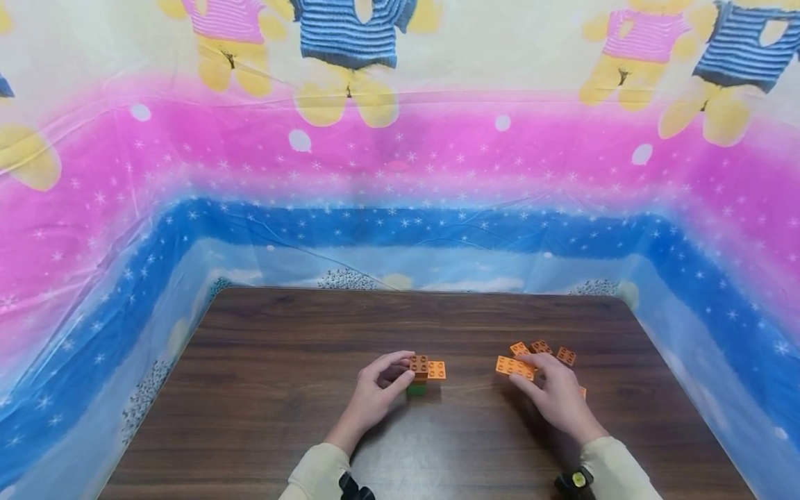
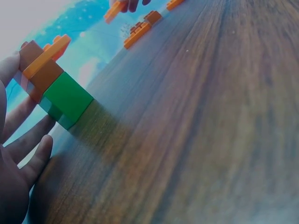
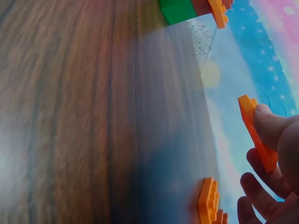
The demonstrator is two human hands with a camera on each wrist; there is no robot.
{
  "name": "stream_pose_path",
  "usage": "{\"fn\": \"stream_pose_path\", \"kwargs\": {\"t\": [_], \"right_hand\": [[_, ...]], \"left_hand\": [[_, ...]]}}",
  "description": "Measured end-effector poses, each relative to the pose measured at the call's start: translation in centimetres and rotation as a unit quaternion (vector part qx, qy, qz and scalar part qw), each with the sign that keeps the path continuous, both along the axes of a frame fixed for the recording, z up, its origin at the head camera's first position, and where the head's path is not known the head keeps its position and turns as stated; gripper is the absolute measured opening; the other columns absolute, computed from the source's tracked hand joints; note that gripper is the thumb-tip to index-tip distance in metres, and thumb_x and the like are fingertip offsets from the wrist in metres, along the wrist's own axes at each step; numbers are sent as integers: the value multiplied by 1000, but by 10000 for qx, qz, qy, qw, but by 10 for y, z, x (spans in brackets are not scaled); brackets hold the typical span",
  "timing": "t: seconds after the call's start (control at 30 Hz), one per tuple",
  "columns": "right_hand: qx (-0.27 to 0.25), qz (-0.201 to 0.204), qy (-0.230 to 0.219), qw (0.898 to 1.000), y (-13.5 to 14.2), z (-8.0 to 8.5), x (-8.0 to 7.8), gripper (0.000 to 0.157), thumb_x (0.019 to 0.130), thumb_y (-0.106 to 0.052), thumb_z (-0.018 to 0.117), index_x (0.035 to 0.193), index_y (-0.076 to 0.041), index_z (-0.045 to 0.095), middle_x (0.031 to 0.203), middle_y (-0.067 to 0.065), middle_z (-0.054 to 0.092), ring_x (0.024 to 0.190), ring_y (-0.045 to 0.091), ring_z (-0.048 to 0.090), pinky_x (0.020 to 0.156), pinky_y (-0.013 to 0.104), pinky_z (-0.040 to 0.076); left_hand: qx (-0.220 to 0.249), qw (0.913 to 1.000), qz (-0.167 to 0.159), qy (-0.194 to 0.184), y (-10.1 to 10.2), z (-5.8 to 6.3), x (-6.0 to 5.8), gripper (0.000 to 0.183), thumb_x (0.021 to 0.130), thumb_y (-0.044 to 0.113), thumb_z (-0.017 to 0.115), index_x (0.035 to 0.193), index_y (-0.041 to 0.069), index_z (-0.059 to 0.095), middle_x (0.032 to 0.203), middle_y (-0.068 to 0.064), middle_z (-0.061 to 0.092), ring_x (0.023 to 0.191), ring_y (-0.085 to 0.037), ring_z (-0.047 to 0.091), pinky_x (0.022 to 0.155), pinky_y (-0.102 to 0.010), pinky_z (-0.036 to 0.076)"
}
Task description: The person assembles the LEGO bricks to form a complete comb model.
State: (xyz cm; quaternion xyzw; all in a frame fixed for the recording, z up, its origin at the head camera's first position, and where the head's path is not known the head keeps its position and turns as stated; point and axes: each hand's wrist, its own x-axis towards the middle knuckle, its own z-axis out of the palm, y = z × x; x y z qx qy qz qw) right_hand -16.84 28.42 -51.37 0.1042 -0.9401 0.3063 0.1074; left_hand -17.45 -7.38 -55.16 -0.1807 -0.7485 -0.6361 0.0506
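Observation:
A small stack of toy bricks stands on the table, with a green brick (image 2: 69, 99) at the bottom and brown bricks (image 1: 419, 365) above it. An orange flat brick (image 1: 437, 369) juts from the stack's right side. My left hand (image 1: 375, 392) holds the stack at its brown part between thumb and fingers. Over to the right, my right hand (image 1: 558, 396) pinches another orange flat brick (image 1: 515, 368) above the table, studs up. The right wrist view shows the thumb on one face of this orange brick (image 3: 257, 133) and fingers behind it.
Loose orange and brown bricks lie around my right hand, among them a brown brick (image 1: 566, 355) and an orange brick (image 3: 208, 200). Everything rests on a dark wooden table (image 1: 281, 347). A printed cloth (image 1: 400, 167) hangs behind it and along its sides.

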Motion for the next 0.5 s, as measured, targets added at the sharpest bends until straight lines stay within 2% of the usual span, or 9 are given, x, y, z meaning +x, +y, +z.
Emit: {"fn": "stream_pose_path", "kwargs": {"t": [0.33, 0.5], "right_hand": [[-219, 242, -69, 9994, -14, 3, -5, 43, 96, -37, 78, 132, -13, 72, 131, 11, 71, 117, 29, 68, 92, 51, 59], [-333, 366, 3, 9988, -22, 6, -6, 43, 95, -33, 80, 131, -12, 73, 130, 9, 73, 117, 28, 69, 93, 51, 58]], "left_hand": [[-55, 10000, -38, -21, 0, 0, 0, 35, 102, 22, 72, 136, 18, 70, 122, -3, 72, 108, -29, 70, 85, -33, 56], [-47, 10000, -12, 2, 0, 0, -1, 34, 102, 20, 72, 135, 19, 70, 121, -3, 73, 107, -30, 70, 83, -33, 56]]}}
